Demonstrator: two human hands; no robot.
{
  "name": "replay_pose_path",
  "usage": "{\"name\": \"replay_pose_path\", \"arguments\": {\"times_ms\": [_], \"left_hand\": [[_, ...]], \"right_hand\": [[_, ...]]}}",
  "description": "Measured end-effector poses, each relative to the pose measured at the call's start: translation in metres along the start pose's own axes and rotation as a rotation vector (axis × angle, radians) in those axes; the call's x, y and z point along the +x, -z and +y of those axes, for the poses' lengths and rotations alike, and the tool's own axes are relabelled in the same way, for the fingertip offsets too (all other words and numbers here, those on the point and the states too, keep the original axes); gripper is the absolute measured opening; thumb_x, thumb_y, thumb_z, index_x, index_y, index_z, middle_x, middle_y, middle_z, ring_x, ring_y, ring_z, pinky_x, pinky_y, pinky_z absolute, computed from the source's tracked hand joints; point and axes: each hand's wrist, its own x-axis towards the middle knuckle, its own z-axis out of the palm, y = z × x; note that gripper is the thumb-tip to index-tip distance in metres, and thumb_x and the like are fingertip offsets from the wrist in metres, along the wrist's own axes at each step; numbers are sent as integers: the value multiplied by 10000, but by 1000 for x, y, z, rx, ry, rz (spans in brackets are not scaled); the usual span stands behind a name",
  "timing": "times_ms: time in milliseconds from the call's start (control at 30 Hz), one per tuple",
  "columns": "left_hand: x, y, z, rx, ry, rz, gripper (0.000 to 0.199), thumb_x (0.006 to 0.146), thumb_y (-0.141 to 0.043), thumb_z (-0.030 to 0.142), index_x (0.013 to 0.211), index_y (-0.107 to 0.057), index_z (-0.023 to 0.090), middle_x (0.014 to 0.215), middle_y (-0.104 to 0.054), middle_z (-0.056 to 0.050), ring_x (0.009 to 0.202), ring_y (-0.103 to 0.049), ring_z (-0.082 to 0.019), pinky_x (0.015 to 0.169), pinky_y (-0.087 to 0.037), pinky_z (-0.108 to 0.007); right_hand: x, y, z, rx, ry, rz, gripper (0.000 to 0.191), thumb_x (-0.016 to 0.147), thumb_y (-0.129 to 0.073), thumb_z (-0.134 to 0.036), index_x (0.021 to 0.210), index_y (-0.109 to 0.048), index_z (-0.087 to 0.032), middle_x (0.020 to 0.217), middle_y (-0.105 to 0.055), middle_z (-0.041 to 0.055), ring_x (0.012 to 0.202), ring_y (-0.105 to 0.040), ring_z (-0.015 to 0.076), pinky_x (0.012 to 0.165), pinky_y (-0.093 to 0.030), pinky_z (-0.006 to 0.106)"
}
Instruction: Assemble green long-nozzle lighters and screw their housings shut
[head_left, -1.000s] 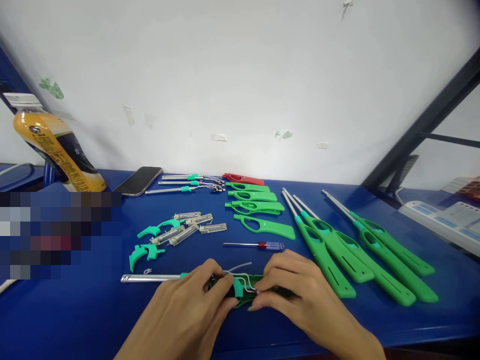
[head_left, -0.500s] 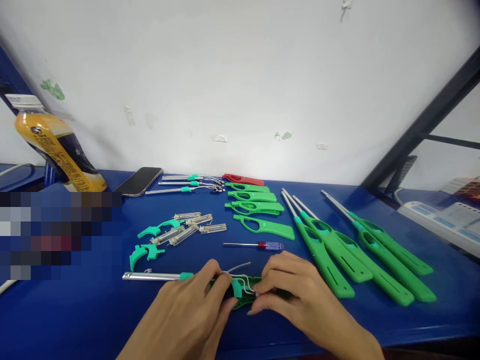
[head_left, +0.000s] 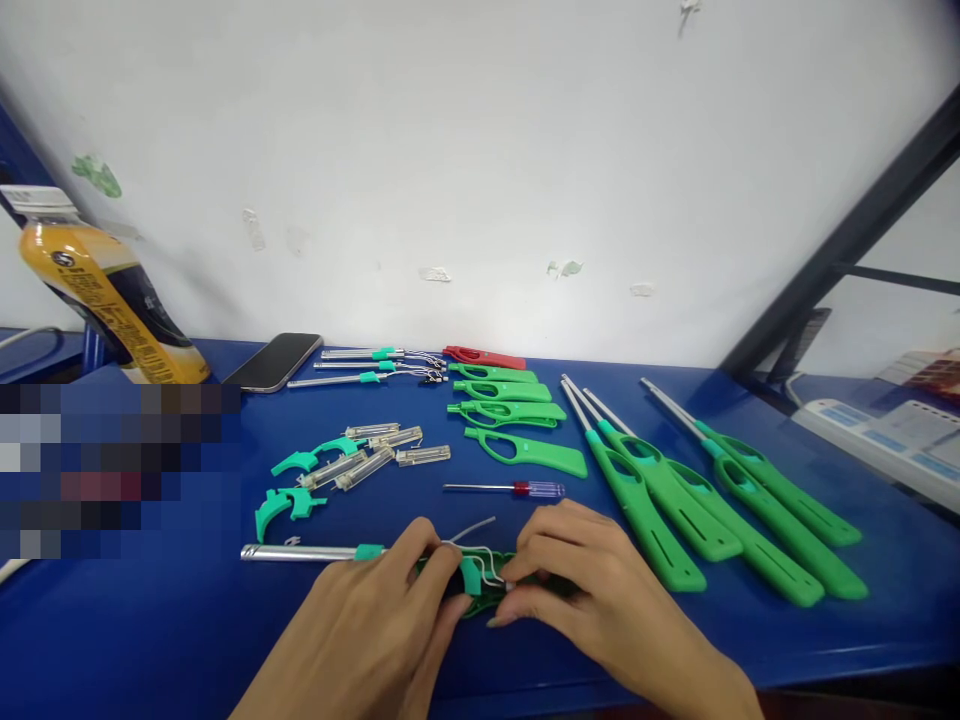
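Observation:
A half-assembled green utility lighter [head_left: 487, 603] lies before me at the table's front, its silver tube [head_left: 300, 553] pointing left. My left hand [head_left: 375, 620] is closed around its trigger section, thumb and fingers pressed by a teal trigger piece [head_left: 470, 575]. White wires [head_left: 480, 548] loop over the open housing toward my right hand [head_left: 592, 575]. That hand pinches a small part at the wire ends, mostly hidden by its fingertips. A clear thin hose [head_left: 474, 528] sticks up behind. Just beyond the hands rests a screwdriver [head_left: 517, 489] with a red and purple handle.
Teal triggers [head_left: 294, 462] and several clear fuel tanks [head_left: 365, 468] lie left of centre. Behind are wired tubes [head_left: 341, 381], green housing halves [head_left: 525, 453] and a red one [head_left: 484, 357]. Whole green lighters [head_left: 649, 530] lie right. A phone [head_left: 277, 362] and bottle [head_left: 112, 290] stand left.
The whole view has shifted very slightly. Both hands keep nearly the same hold on the lighter and the wired part.

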Motion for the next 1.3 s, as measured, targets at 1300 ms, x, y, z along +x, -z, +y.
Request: {"name": "replay_pose_path", "arguments": {"times_ms": [1300], "left_hand": [[-2,-2,3,-18,51,-45,395,1102,-423,120,1155,-783,273,1164,-778,-65,762,-799,-245,623,-661,-347]], "right_hand": [[11,-3,-24,81,-425,-183,45,1052,-768,-317,1089,-787,-300,1084,-719,5,985,-681,209,807,-494,313]]}}
